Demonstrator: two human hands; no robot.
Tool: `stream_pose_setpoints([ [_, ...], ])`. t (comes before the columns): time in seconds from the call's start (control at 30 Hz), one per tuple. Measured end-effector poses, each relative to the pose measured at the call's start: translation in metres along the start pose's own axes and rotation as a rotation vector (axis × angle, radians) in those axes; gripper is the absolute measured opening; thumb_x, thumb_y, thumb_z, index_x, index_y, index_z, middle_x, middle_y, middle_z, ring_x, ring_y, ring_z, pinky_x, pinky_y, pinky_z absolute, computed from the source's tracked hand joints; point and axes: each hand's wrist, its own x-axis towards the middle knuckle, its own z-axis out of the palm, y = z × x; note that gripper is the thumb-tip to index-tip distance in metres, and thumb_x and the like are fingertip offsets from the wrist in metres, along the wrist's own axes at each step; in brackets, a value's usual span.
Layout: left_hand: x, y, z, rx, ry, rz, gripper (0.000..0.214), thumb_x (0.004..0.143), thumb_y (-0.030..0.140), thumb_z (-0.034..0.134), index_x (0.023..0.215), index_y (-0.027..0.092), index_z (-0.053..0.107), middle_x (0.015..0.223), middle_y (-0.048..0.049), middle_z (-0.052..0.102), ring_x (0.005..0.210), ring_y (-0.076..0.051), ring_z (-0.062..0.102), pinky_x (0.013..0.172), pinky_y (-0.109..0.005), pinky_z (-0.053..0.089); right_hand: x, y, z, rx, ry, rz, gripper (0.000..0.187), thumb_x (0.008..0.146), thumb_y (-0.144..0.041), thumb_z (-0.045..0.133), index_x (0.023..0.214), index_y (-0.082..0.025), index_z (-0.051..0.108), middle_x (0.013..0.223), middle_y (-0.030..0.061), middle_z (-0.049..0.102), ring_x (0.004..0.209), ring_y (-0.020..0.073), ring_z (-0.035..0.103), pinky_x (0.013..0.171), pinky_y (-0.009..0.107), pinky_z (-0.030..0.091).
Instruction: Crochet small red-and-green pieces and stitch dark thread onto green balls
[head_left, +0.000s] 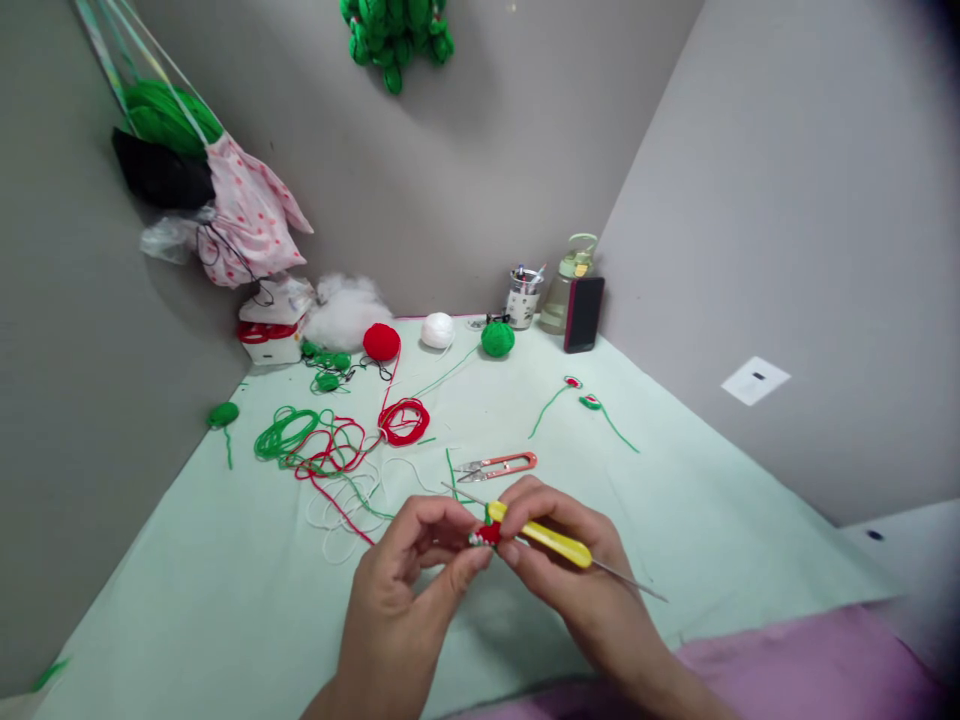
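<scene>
Both hands meet over the front of the table around a small crocheted piece [487,535] in red, white and green. My left hand [412,575] pinches its left side between thumb and fingertips. With thumb and fingers, my right hand [566,545] grips the piece's right side and also a crochet hook [555,543] with a yellow handle. Metal shafts stick out at both ends of that handle, one pointing up-left, the other down-right. Orange thread snips [499,467] lie just beyond the hands. Loose red yarn [337,500] trails toward the left hand; my fingers hide part of the piece.
Coils of green yarn [285,433] and red yarn [405,422] lie left. Behind are a red ball [381,342], white ball [437,330], green ball [497,339], pen cup [523,300], bottle [556,300] and phone [584,315]. Two small crocheted pieces lie right. Walls enclose the table.
</scene>
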Motion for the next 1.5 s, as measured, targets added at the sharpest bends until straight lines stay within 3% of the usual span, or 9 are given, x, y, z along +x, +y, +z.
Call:
stream_pose_setpoints([
  [0.17,0.015,0.007,-0.003,-0.137,0.191,0.099,0.035,0.086,0.052,0.073,0.074,0.021,0.060,0.073,0.0024,0.054,0.074,-0.015,0.056,0.079,-0.025,0.053,-0.003,-0.001,-0.002,0.191,-0.122,0.008,0.010,0.084,-0.016,0.078,0.080,-0.023,0.071,0.084,-0.0009,0.063,0.073,0.0107,0.057,0.066,0.020,0.046],
  [0.37,0.014,0.027,-0.002,-0.805,-0.328,-0.326,0.054,0.089,0.069,0.057,0.067,0.019,0.056,0.062,0.0054,0.038,0.047,-0.008,0.032,0.044,-0.022,0.054,-0.007,-0.003,-0.008,0.124,-0.082,-0.170,0.012,0.087,-0.014,0.073,0.082,-0.024,0.070,0.084,-0.0001,0.062,0.074,0.0124,0.057,0.065,0.022,0.045],
  [0.5,0.006,0.049,-0.014,-1.052,0.079,-0.177,0.049,0.098,0.062,0.044,0.101,0.023,0.073,0.090,-0.0053,0.068,0.069,-0.012,0.066,0.058,-0.020,0.062,-0.010,-0.002,-0.011,-0.005,-0.078,-0.212,0.020,0.085,-0.005,0.066,0.082,-0.024,0.068,0.086,-0.0002,0.061,0.075,0.0128,0.058,0.065,0.023,0.045],
  [0.67,0.001,0.030,-0.008,-0.488,0.191,0.287,0.065,0.096,0.070,0.039,0.060,0.029,0.074,0.096,-0.0046,0.078,0.131,-0.028,0.059,0.122,-0.048,0.035,-0.015,-0.006,-0.005,-0.129,-0.038,-0.327,0.026,0.080,0.002,0.062,0.079,-0.023,0.066,0.082,-0.0010,0.059,0.072,0.0126,0.058,0.063,0.024,0.046],
  [0.8,-0.001,0.002,0.001,0.332,0.036,0.640,0.051,0.094,0.063,0.051,0.066,0.032,0.079,0.096,-0.0067,0.081,0.135,-0.035,0.053,0.126,-0.054,-0.006,-0.018,-0.010,-0.007,-0.195,-0.044,-0.355,0.026,0.081,0.002,0.062,0.083,-0.024,0.066,0.083,0.0007,0.059,0.071,0.0143,0.059,0.062,0.027,0.047],
  [0.93,-0.003,-0.001,0.007,0.338,-0.055,0.432,0.032,0.093,0.047,0.064,0.116,0.031,0.080,0.129,-0.0098,0.072,0.139,-0.035,0.047,0.122,-0.052,0.023,-0.018,-0.015,-0.011,-0.300,-0.092,-0.412,0.027,0.082,0.002,0.061,0.089,-0.024,0.067,0.085,0.0028,0.061,0.074,0.0163,0.061,0.064,0.028,0.051],
  [1.03,-0.006,0.003,0.008,-0.021,-0.205,0.048,0.031,0.088,0.039,0.073,0.119,0.035,0.077,0.109,-0.0059,0.076,0.107,-0.026,0.067,0.095,-0.036,0.052,-0.016,-0.019,-0.013,-0.398,-0.181,-0.457,0.038,0.084,0.002,0.061,0.111,-0.024,0.069,0.091,0.0047,0.063,0.080,0.0171,0.063,0.068,0.028,0.055],
  [1.13,-0.008,0.005,0.010,-0.344,-0.222,-0.187,0.034,0.079,0.035,0.084,0.112,0.034,0.080,0.089,-0.0015,0.076,0.088,-0.019,0.068,0.083,-0.027,0.055,-0.014,-0.019,-0.014,-0.466,-0.239,-0.479,0.052,0.089,0.000,0.058,0.135,-0.025,0.061,0.098,0.0063,0.064,0.084,0.0166,0.064,0.070,0.026,0.056],
  [1.5,-0.006,0.004,0.015,-0.391,-0.109,-0.176,0.054,0.077,0.027,0.087,0.128,0.034,0.071,0.088,0.0007,0.069,0.086,-0.014,0.065,0.081,-0.022,0.055,-0.013,0.002,-0.015,-0.398,-0.165,-0.524,0.034,0.105,-0.034,0.051,0.135,-0.033,0.066,0.114,0.0107,0.068,0.102,0.0240,0.066,0.083,0.039,0.058],
])
